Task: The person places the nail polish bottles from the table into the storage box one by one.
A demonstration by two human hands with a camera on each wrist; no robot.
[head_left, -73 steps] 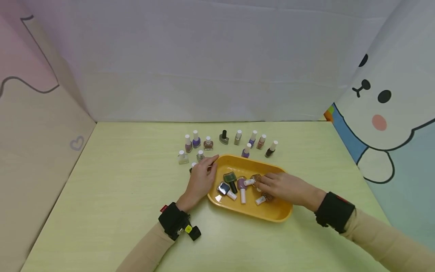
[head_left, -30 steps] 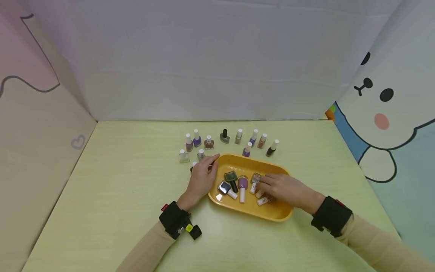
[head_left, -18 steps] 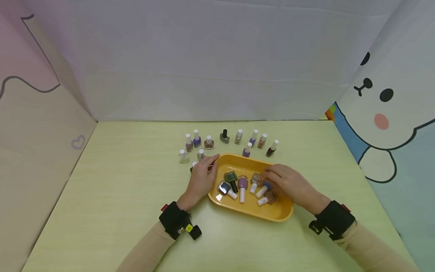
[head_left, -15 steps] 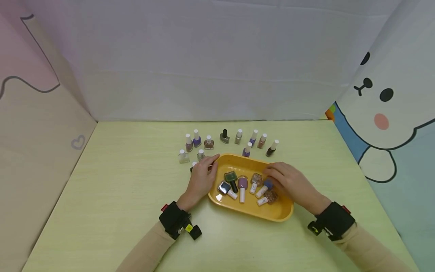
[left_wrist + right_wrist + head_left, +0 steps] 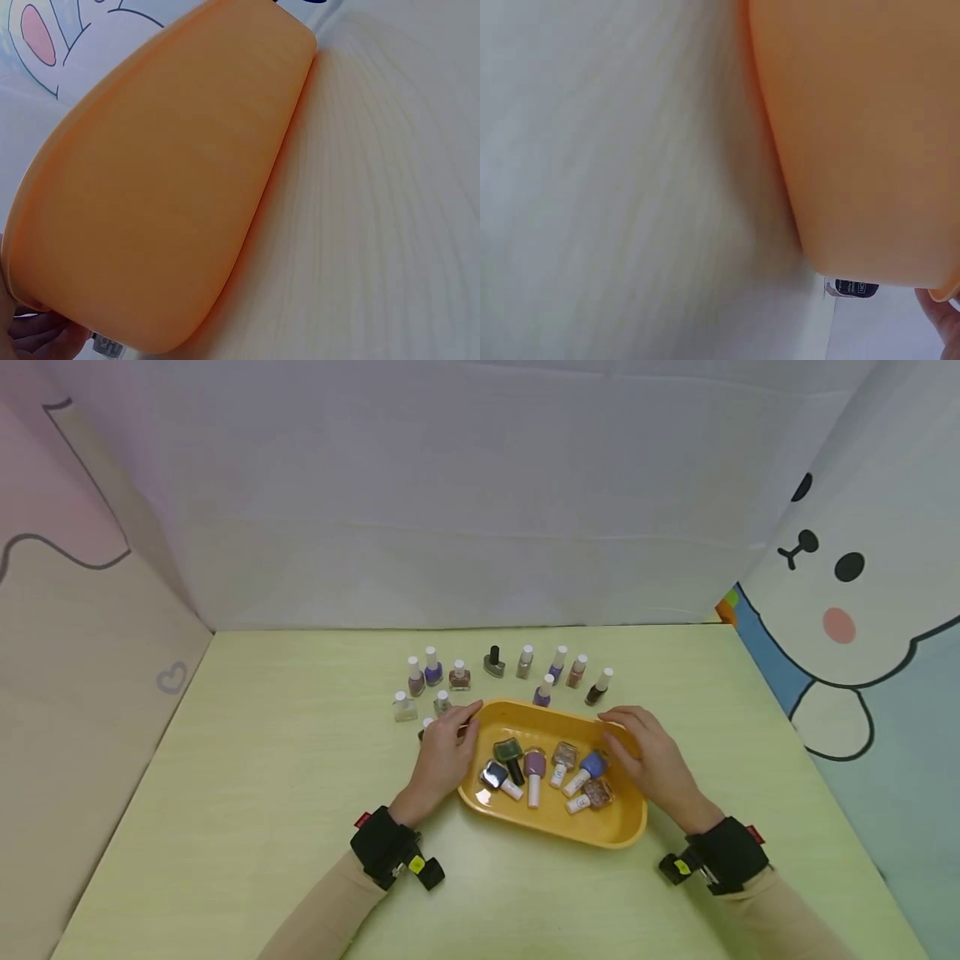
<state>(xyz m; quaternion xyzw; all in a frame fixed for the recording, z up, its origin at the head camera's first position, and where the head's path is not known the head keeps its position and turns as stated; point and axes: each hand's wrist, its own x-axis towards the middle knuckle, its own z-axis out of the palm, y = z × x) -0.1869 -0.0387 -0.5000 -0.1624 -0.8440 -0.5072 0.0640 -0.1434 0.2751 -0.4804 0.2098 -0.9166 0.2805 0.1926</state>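
Note:
A yellow tray sits in the middle of the table, holding several nail polish bottles laid flat. Among them are a green bottle, a purple bottle and a blue bottle. My left hand grips the tray's left end, thumb on the inner side and fingers outside. At the right end, my right hand has its thumb inside and its fingers over the rim, holding it. Both wrist views look along the tray's outer wall, with fingertips just showing at the rim.
Several nail polish bottles stand behind the tray, including a black-capped bottle, a dark bottle and a clear bottle. One bottle is partly hidden behind the left hand. A white backdrop closes off the table's far edge.
My right hand has let go of the bottles inside the tray and moved right to its rim. The glitter and blue bottles now lie uncovered in a row. The left hand has stayed put.

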